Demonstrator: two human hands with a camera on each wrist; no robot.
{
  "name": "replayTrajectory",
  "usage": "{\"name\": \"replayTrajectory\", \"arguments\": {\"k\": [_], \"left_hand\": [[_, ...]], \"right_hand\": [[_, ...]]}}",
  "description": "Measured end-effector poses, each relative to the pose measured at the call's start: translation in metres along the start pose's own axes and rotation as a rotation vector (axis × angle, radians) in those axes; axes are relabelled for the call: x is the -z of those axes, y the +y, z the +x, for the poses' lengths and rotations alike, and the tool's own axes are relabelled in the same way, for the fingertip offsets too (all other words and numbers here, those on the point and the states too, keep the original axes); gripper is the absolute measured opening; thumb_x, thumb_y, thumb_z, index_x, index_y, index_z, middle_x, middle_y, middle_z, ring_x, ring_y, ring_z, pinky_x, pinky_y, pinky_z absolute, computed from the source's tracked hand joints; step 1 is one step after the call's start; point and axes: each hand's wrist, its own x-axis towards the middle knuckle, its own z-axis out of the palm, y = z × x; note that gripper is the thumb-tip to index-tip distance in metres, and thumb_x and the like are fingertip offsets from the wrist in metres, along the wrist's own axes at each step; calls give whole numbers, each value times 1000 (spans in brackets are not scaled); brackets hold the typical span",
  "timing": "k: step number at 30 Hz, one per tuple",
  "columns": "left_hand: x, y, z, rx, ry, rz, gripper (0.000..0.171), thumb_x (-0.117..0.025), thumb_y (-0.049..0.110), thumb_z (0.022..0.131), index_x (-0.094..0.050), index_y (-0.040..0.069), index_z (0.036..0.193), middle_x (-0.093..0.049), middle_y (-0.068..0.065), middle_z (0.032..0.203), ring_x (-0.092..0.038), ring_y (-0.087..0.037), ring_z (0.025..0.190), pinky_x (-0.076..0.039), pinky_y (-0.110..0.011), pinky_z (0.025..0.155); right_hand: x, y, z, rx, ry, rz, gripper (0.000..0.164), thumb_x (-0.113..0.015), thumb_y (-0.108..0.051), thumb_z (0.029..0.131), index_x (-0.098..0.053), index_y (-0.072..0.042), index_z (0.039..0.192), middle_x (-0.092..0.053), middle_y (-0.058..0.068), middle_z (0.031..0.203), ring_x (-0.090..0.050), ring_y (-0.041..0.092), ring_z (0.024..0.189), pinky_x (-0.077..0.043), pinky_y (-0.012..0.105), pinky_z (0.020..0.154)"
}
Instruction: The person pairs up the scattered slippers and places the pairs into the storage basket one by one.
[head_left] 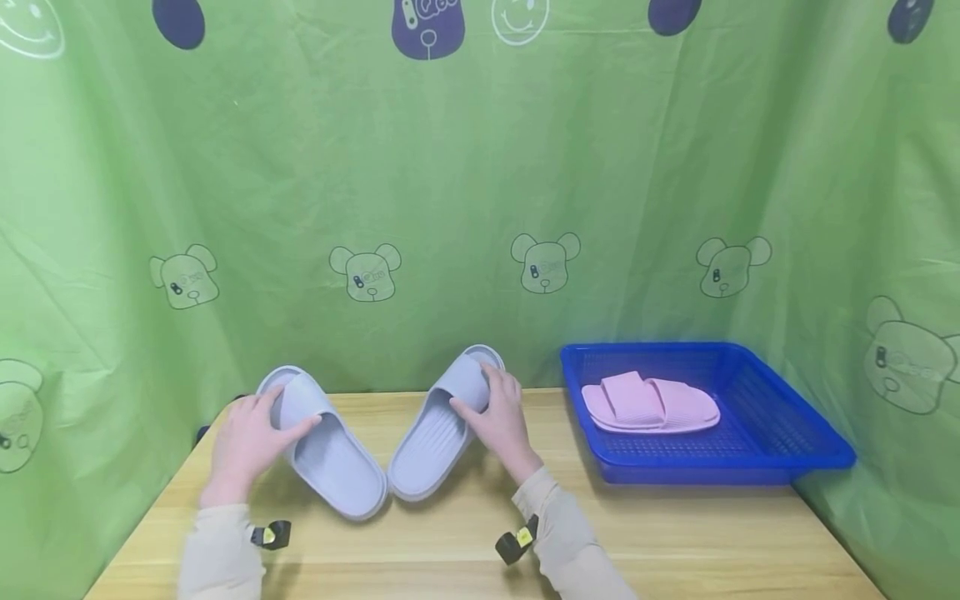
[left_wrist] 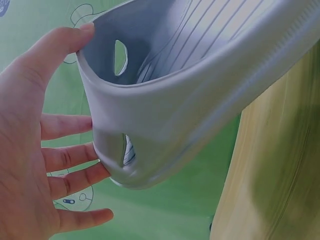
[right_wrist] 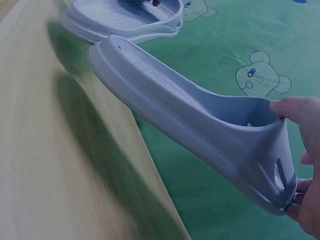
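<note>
Two pale grey slide slippers are held up in a V, heel ends close together near the middle. My left hand (head_left: 247, 442) holds the left slipper (head_left: 341, 471) at its strap, thumb on the strap's edge and fingers along the outer side. In the left wrist view, a slot shows in this slipper's strap (left_wrist: 150, 110). My right hand (head_left: 504, 421) grips the right slipper (head_left: 429, 450) the same way, thumb at the strap opening. Shadows under both slippers in the right wrist view show them raised off the wooden table (right_wrist: 60, 165).
A blue plastic basket (head_left: 705, 462) stands on the table at the right, with pink slipper footwear (head_left: 686, 408) lying in it. Green printed cloth (head_left: 450, 167) hangs behind the table and along both sides.
</note>
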Motion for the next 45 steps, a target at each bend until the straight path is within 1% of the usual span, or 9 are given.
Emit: {"name": "replayTrajectory", "arguments": {"k": [3,7,13,20,25,27,36,41,45], "left_hand": [[-1,2,-2,27,2,-11,95,-58,73,81,-42,4,144,-49,-34,134,-44,-51,122,-40,-66,94],[-3,4,-4,52,25,-26,94,-58,72,81,-43,5,144,-49,-33,134,-46,-52,119,-42,-66,91],[-7,4,-6,85,56,-45,93,-59,71,82,-42,4,145,-47,-33,135,-46,-52,119,-41,-65,92],[-7,6,-8,137,49,-72,96,-58,72,81,-40,4,146,-43,-33,141,-42,-53,123,-38,-66,95],[-7,3,-7,160,64,-83,96,-58,72,82,-40,4,147,-42,-33,143,-41,-52,125,-38,-66,96],[-8,0,-7,168,72,-83,96,-57,73,81,-40,5,147,-43,-32,143,-41,-52,125,-38,-66,95],[-12,0,-7,217,94,-89,97,-58,74,80,-41,4,146,-45,-31,139,-41,-50,124,-38,-67,93],[-16,0,-5,252,89,-79,99,-56,77,78,-42,5,145,-47,-30,136,-45,-48,118,-40,-65,88],[-19,1,-3,281,73,-87,103,-55,80,76,-42,5,145,-46,-29,140,-45,-49,117,-41,-64,88]], "right_hand": [[3,2,1,-12,17,-1,79,-79,-43,78,-45,-10,142,-47,19,140,-39,35,132,-43,54,106],[7,4,3,-29,45,12,81,-79,-42,77,-45,-9,142,-47,19,139,-38,35,132,-41,54,108],[13,6,4,-31,72,12,82,-79,-41,78,-43,-7,143,-45,20,140,-36,35,132,-39,53,110],[18,7,6,-35,106,22,84,-80,-39,77,-43,-5,143,-44,22,139,-36,35,132,-41,54,109],[19,11,7,-63,110,10,85,-80,-41,77,-41,-7,144,-43,20,140,-35,34,132,-41,53,108],[19,11,7,-70,112,12,85,-80,-41,77,-41,-7,145,-42,20,141,-35,34,132,-40,53,109],[21,12,7,-67,140,17,87,-81,-42,76,-40,-8,145,-41,20,140,-35,34,131,-41,53,107],[22,11,6,-74,148,26,87,-81,-43,76,-41,-8,144,-42,19,140,-35,33,131,-41,52,106],[22,8,6,-62,161,31,86,-81,-44,75,-42,-8,143,-43,20,138,-36,34,129,-41,52,105]]}}
